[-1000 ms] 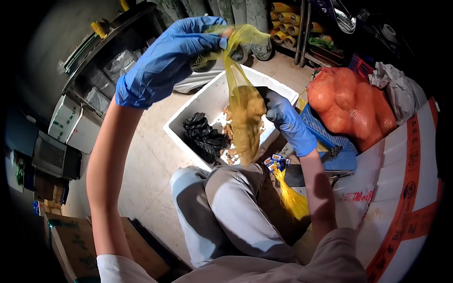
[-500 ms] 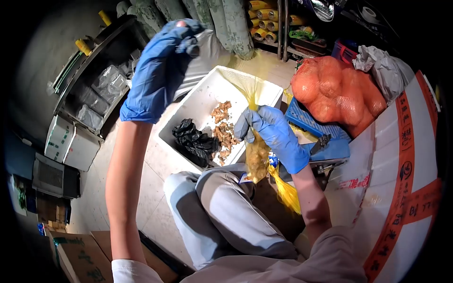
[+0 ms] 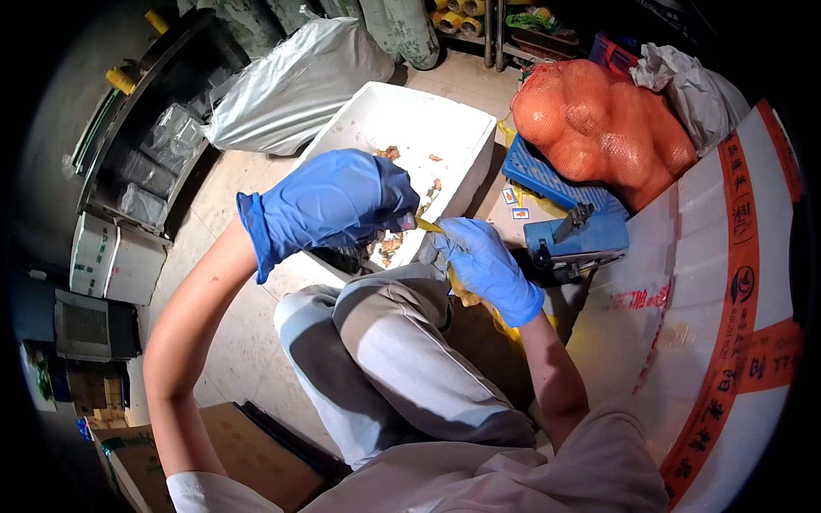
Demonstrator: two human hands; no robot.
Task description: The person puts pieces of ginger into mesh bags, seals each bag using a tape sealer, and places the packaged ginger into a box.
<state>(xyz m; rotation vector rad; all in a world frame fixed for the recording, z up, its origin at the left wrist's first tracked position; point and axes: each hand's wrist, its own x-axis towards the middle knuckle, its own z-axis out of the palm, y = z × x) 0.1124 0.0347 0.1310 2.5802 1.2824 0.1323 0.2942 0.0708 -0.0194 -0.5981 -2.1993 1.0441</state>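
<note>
My left hand [image 3: 342,197], in a blue glove, is closed on the twisted neck of a yellow mesh bag [image 3: 428,226]. My right hand [image 3: 492,267], gloved too, grips the same bag just below, the two hands almost touching. Lumpy brown pieces like ginger fill the bag's lower part [image 3: 464,296], which hangs under my right hand and is partly hidden by it. Beyond my hands stands a white foam box [image 3: 466,128] with loose ginger pieces [image 3: 389,246] on its bottom. A black plastic bag [image 3: 342,259] in it is mostly covered by my left hand.
A blue tape bag sealer [image 3: 577,244] sits to the right, beside a blue crate [image 3: 547,175] and a large orange mesh sack [image 3: 599,120]. A silver bag [image 3: 299,81] lies behind the box. White boxes with orange tape [image 3: 735,214] stand close on my right.
My left hand has come down from high up to my right hand, and the stretched mesh neck is now gathered between them. The view has shifted slightly.
</note>
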